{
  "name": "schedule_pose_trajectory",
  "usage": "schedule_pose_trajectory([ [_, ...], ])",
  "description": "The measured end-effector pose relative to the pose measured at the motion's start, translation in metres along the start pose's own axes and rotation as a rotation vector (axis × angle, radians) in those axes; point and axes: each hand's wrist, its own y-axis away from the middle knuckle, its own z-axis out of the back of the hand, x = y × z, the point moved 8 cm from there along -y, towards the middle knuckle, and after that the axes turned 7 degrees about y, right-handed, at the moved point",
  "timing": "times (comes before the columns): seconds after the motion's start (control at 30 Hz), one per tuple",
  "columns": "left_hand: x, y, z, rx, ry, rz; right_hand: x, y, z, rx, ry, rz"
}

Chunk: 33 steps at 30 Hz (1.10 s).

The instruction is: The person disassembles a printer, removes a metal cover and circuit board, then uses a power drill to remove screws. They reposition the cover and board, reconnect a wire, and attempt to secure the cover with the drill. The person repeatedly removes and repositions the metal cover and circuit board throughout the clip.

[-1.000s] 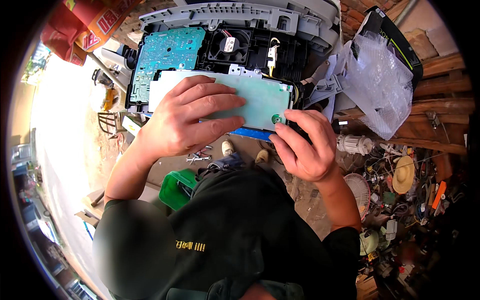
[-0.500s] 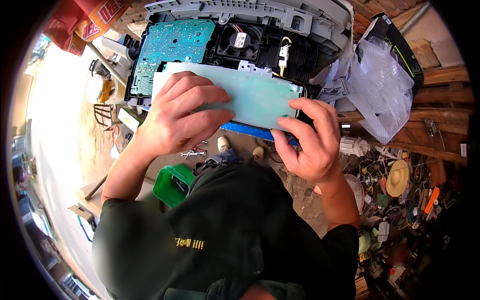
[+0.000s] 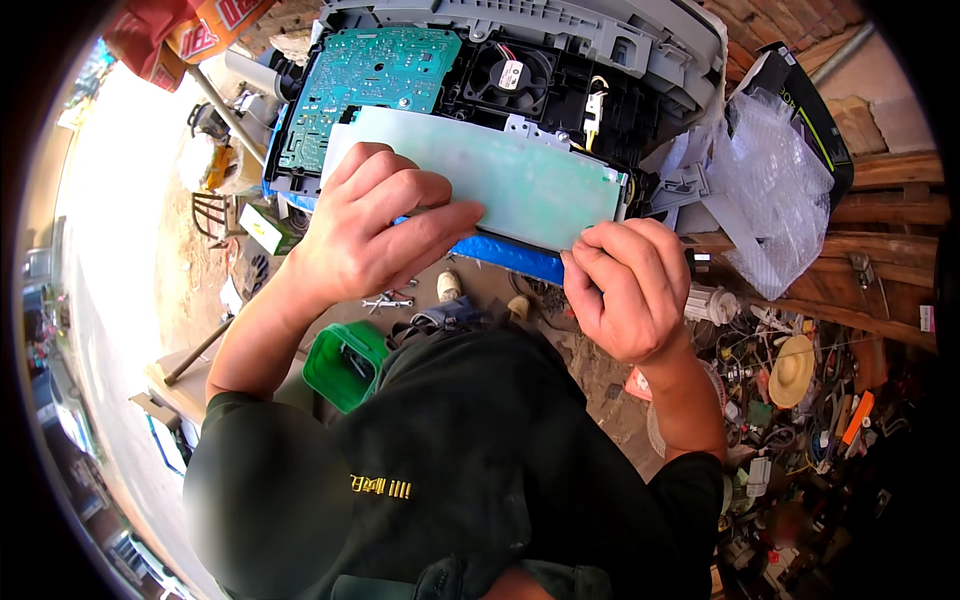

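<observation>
A grey and black machine with its casing opened lies before me, most likely a printer. A milky, translucent plastic sheet [image 3: 510, 170] lies across its near side, with green showing through from below. My left hand [image 3: 380, 225] is closed on the sheet's left part, fingers curled at its near edge. At the near right corner my right hand [image 3: 632, 290] pinches the sheet's edge between thumb and fingers. Beyond the sheet are a bare green circuit board [image 3: 375, 80], a black cooling fan [image 3: 508, 78] and a white connector with wires [image 3: 594, 110].
A blue surface [image 3: 510, 256] shows under the machine's near edge. Bubble wrap [image 3: 770, 190] lies at the right by wooden boards [image 3: 885, 205]. Below are a green bin [image 3: 345, 365], tools [image 3: 388, 300] on the ground, and a heap of mixed scrap with a straw hat [image 3: 792, 370].
My right hand's fingers have closed from a spread pose into a pinch at the sheet's corner. My left hand stays on the sheet. The whole view has shifted slightly.
</observation>
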Motion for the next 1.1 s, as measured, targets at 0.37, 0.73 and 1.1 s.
schedule_pose_trajectory([
  [0.37,0.022,0.016,0.024,-0.011,0.0,0.145,0.0,-0.009,-0.001,0.076,0.017,0.011],
  [0.73,0.022,0.018,0.022,-0.025,0.016,0.187,-0.003,-0.002,-0.002,0.057,-0.024,-0.051],
  [1.1,0.025,0.016,0.026,-0.031,0.027,0.201,-0.004,-0.005,0.0,0.07,-0.059,-0.079],
])
